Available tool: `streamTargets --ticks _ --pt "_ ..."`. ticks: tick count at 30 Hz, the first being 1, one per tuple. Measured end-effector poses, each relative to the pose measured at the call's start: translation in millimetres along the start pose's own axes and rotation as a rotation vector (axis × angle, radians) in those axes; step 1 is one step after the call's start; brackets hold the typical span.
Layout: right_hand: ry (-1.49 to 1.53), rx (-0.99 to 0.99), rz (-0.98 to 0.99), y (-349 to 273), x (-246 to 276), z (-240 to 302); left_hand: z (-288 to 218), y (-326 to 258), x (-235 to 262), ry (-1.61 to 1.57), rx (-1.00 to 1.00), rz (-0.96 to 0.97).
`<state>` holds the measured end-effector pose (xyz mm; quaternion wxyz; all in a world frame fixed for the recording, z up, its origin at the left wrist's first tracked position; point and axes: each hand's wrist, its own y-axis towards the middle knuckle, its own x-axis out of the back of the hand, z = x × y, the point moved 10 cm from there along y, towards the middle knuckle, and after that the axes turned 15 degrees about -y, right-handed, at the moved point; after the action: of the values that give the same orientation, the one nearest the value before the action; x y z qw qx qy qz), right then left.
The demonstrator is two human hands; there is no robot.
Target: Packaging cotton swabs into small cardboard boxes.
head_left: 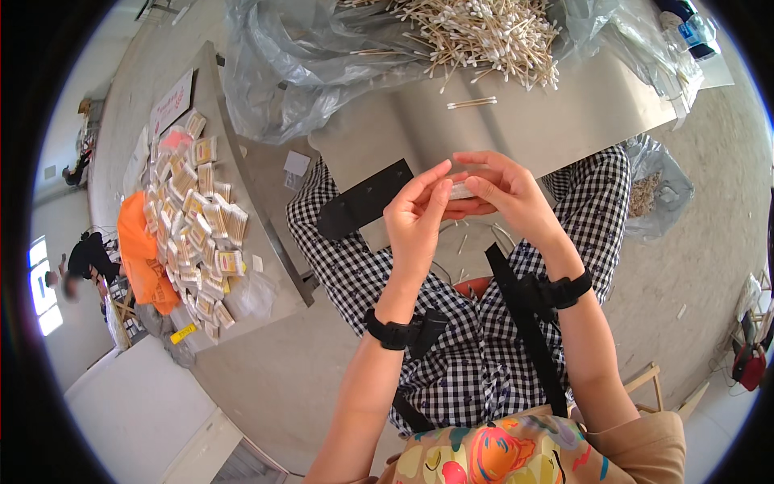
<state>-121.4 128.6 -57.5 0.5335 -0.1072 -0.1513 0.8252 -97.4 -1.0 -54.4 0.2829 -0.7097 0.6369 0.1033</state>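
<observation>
My left hand (415,214) and my right hand (508,194) meet in front of the steel table's near edge. Between their fingers is a small pale pack (461,191), mostly covered, which looks like the packs of cotton swabs on the side table. Both hands are closed on it, thumbs on top. Beyond them, two loose cotton swabs (472,103) lie side by side on the steel table (363,125). A large heap of cotton swabs (492,36) is piled farther back on a clear plastic bag (282,89).
On the left, a side table (270,302) bears many small swab packs (193,218) and an orange bag (141,250). A black strip (367,199) lies by my left knee. A clear bag (661,194) with swabs hangs at the right. Another person (89,258) is far left.
</observation>
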Motion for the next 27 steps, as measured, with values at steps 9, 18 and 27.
streamTargets --ticks 9,18,27 --pt "0.012 -0.039 0.018 -7.8 -4.9 1.9 13.6 -6.1 14.0 -0.167 0.093 -0.055" --pt "-0.575 0.396 -0.175 -37.3 -15.1 51.2 -13.4 -25.9 17.4 0.161 0.071 -0.124" --pt "-0.899 0.654 -0.354 -59.9 -36.4 73.4 -11.3 -33.6 17.7 0.018 0.139 -0.169"
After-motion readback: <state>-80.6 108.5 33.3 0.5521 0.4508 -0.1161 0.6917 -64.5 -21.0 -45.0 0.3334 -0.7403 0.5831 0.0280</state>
